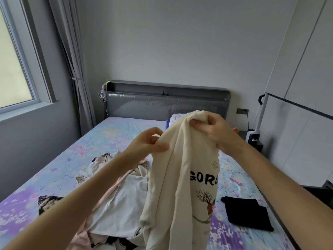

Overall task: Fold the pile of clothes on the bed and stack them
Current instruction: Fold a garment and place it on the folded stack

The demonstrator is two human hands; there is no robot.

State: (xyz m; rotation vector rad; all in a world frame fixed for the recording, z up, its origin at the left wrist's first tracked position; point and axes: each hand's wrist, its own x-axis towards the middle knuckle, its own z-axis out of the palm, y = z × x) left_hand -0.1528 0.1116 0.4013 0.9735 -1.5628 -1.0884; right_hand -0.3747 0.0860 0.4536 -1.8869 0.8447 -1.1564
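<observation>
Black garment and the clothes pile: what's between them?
Head view: the sweater, gripped by left hand and right hand, hangs between the black garment and the pile.

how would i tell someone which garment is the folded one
On the floral-sheeted bed, look near its right edge, right of the held-up cream top. The black garment lies there alone, the only flat, squared-off piece; the others lie crumpled.
</observation>
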